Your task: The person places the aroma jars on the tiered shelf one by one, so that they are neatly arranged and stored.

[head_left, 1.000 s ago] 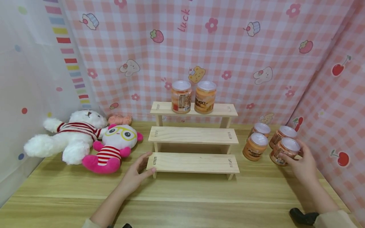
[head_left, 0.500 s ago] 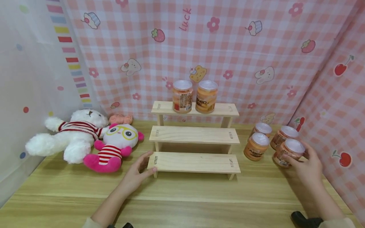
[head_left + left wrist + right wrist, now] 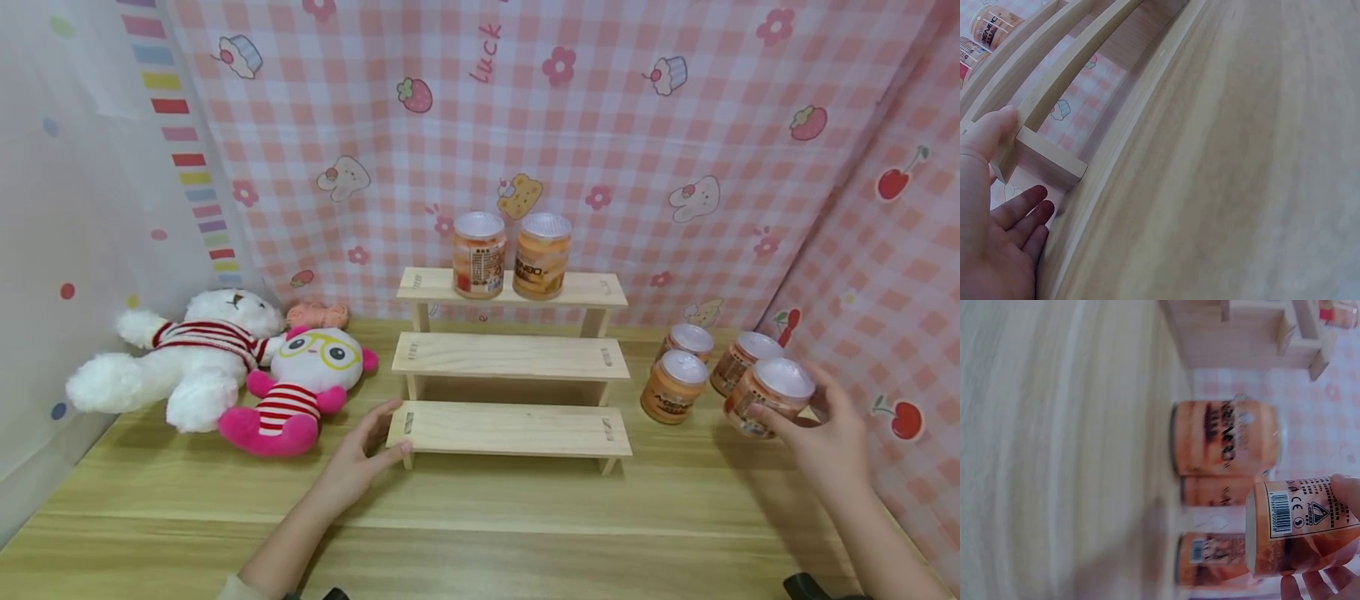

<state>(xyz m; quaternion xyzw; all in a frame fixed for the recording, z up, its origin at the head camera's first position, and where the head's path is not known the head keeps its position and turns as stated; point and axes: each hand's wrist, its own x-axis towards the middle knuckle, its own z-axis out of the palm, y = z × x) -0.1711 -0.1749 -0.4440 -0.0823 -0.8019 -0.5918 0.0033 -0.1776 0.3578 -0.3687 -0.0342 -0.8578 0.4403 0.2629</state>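
We gripped orange foil-lidded jar (image 3: 770, 397) upright in right hand (image 3: 821, 437); three-tier pale wooden shelf (image 3: 512, 358) at ten o'clock; left hand (image 3: 358, 461) flat, fingers relaxed, touching lowest tier.

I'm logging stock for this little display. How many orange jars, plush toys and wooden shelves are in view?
Orange jars: 6, namely 2 on the top step, 3 on the table, 1 in the right hand
Plush toys: 2
Stepped wooden shelf: 1
Total: 9
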